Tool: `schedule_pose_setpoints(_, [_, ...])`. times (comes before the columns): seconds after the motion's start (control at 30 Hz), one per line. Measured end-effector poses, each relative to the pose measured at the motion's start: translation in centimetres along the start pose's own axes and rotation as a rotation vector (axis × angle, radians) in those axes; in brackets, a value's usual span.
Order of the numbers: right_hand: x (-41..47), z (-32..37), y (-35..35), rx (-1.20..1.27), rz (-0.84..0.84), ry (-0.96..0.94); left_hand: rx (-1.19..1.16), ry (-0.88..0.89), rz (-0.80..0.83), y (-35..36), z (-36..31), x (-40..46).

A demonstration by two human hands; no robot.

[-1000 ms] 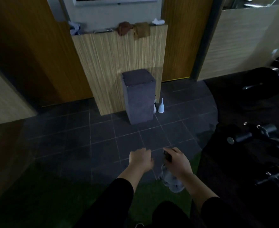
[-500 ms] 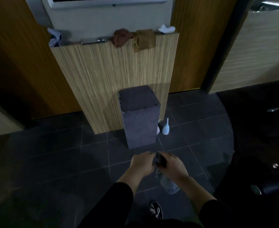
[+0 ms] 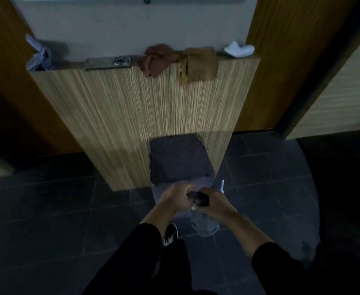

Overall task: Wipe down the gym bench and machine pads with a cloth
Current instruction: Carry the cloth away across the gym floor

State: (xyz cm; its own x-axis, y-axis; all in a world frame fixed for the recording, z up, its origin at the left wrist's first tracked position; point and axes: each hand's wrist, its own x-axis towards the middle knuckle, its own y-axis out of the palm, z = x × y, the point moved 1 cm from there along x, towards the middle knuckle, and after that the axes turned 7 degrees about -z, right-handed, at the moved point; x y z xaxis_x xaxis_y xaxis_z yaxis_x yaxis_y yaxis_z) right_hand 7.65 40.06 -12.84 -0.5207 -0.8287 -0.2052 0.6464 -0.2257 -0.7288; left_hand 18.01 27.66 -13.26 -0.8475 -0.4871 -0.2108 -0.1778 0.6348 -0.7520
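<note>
A dark tiled floor meets a striped wood partition whose ledge carries, from left, a blue rag, brown cloth, tan cloth and white cloth. Below, the left hand pinches the dark cap of a clear spray bottle; the right hand has its fingers wrapped round the bottle's neck.

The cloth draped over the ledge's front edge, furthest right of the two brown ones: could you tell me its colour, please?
Tan, a mustard brown cloth; the head view shows it best.
</note>
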Motion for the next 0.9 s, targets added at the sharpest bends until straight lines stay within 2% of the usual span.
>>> schedule_pose_setpoints(0.1, [7.6, 0.3, -2.2, -0.035, 0.020, -0.023, -0.125, 0.026, -0.081, -4.0, 1.2, 6.4])
schedule_pose_setpoints(0.23, [16.7, 1.0, -5.0, -0.076, -0.037, 0.003, -0.197, 0.028, -0.153, -8.3, 2.8, 13.9])
schedule_pose_setpoints(0.4, [24.1, 2.0, -6.7, -0.063, -0.027, 0.030, -0.166, 0.078, -0.115, -11.3, 3.0, 21.3])
schedule_pose_setpoints(0.6, [29.5, 3.1, -8.7, -0.039, 0.035, -0.087, -0.275, 0.006, -0.115, -12.7, 3.7, 25.9])
schedule_pose_setpoints(0.77, [32.5, 2.1, -10.2, 0.060, 0.032, -0.089, -0.080, -0.015, -0.035, -12.3, 5.3, 27.7])
schedule_pose_setpoints(0.9, [33.7, 1.5, -10.4, 0.017, 0.079, -0.132, -0.001, -0.044, -0.093, -12.1, 5.5, 29.1])
